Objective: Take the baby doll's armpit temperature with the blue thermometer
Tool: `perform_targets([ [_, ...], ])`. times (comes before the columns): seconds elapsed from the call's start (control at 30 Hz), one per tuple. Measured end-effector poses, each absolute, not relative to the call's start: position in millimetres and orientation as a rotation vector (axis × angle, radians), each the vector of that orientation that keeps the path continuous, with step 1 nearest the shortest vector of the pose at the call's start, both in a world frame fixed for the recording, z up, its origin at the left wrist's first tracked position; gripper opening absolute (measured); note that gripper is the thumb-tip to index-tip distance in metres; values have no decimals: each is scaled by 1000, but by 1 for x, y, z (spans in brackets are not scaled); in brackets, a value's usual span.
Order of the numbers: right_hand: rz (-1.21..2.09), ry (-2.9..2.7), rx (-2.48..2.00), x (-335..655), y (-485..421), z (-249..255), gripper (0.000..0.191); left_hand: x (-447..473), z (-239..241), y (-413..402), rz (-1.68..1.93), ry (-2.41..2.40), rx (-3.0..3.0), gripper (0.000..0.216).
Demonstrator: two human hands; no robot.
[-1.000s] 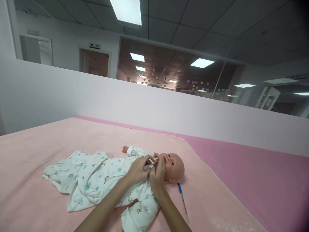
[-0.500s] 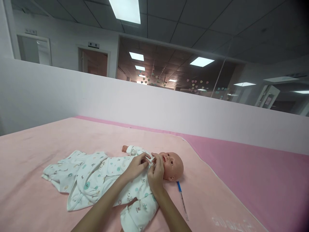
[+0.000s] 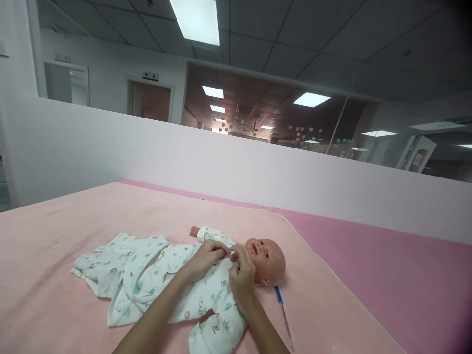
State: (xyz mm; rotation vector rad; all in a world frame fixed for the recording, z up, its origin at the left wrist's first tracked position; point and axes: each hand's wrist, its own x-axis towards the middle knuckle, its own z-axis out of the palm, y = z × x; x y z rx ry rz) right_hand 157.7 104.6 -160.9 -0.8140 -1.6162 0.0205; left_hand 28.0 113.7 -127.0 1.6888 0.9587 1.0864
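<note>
A baby doll [image 3: 270, 263] lies on its back, head to the right, dressed in a white printed baby outfit [image 3: 199, 295]. At the doll's neck, my left hand [image 3: 209, 258] has its fingers pinched on the outfit's collar. My right hand [image 3: 242, 273] closes on the same collar just beside the doll's chin, fingertips almost meeting those of the left. The bit of cloth between the fingers is mostly hidden. One doll hand [image 3: 194, 231] pokes out of the far sleeve. The outfit's lower part spreads flat and loose to the left.
Right of the doll's head lies a slim clear stick with a blue cap [image 3: 279, 295], perhaps a pen or thermometer. A pale pink blanket [image 3: 332, 305] covers a darker pink surface [image 3: 398, 260]. Behind runs a white low wall [image 3: 236, 167] with glass above.
The view has shifted slightly, so everything sits a little lower and further right. My hands stay at the collar, their fingertips now drawn closer together.
</note>
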Motion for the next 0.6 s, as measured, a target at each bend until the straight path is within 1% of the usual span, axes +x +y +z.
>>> perform_targets([
  [0.13, -39, -1653, -773, 158, 102, -159, 36, 15, -126, 114, 1047, 795, 1468, 21],
  [0.27, -86, -1764, -715, 156, 96, -154, 35, 8, -126, 107, 1057, 884, 1649, 21],
  [0.37, -40, -1908, -786, 154, 93, -150, 30, 0, -123, 104, 962, 957, 1783, 22],
  [0.47, -58, -1990, -844, 152, 91, -147, 21, -10, -119, 103, 858, 930, 1826, 29],
  [0.53, -76, -2005, -853, 152, 91, -146, 19, -14, -116, 103, 815, 903, 1838, 35],
  [0.6, -79, -2012, -864, 152, 91, -147, 19, -16, -114, 102, 786, 892, 1865, 36],
])
